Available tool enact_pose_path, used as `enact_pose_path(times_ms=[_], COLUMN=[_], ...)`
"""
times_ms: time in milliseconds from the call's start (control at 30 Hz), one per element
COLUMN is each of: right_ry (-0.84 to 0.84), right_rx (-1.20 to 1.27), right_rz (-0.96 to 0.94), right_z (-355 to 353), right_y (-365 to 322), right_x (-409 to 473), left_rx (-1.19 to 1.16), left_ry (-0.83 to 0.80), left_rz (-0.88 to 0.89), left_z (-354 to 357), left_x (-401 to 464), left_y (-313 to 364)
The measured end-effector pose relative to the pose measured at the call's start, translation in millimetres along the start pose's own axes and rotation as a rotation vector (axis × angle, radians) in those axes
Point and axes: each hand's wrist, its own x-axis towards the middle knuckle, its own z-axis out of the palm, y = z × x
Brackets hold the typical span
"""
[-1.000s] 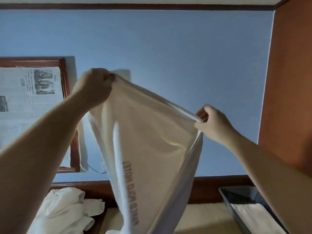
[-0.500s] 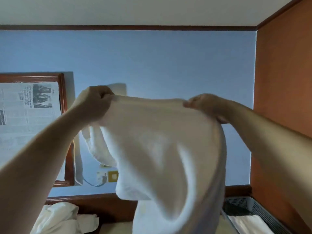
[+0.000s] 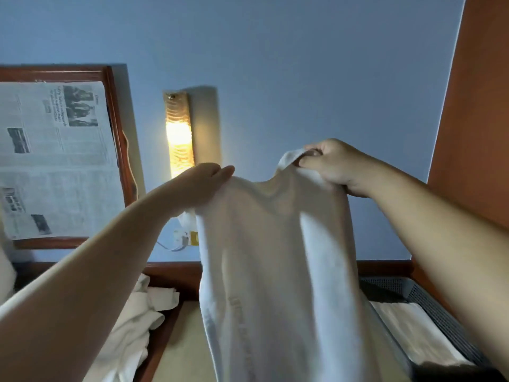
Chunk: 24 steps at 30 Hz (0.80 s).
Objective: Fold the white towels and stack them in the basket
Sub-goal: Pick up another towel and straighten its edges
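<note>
A white towel [image 3: 278, 266] hangs lengthwise in front of me, held up by its top edge. My left hand [image 3: 201, 183] grips the top left corner. The top right corner is pinched in my right hand [image 3: 333, 164], a little higher. Faint lettering runs down the cloth. At the lower right stands a dark mesh basket [image 3: 440, 304] with a folded white towel [image 3: 413, 332] lying inside. A heap of unfolded white towels [image 3: 137, 323] lies at the lower left.
A beige surface [image 3: 179, 354] lies below the hanging towel. A framed mirror covered with newspaper [image 3: 55, 161] hangs on the blue wall at the left, a lit wall lamp [image 3: 179, 133] beside it. An orange-brown wall [image 3: 476, 106] closes the right side.
My hands have come closer together and lower, and the towel now hangs narrower and straight down. The view has tilted, and the wall lamp has come into sight.
</note>
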Motion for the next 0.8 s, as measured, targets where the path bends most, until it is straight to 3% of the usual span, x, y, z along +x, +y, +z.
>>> enact_pose_path(times_ms=[267, 433, 633, 800], right_ry=[-0.095, -0.131, -0.077, 0.113], right_rx=[-0.084, -0.158, -0.272, -0.381], right_rz=[0.061, 0.070, 0.004, -0.001], right_z=[46, 74, 86, 108], right_y=[9, 12, 36, 77], right_x=[-5, -8, -11, -22], left_rx=[-0.071, -0.113, 0.136, 0.368], left_ry=[-0.132, 0.005, 0.098, 0.196], left_rz=[0.119, 0.160, 0.138, 0.182], left_z=[27, 53, 53, 33], left_x=[-40, -41, -38, -34], left_y=[20, 14, -15, -45])
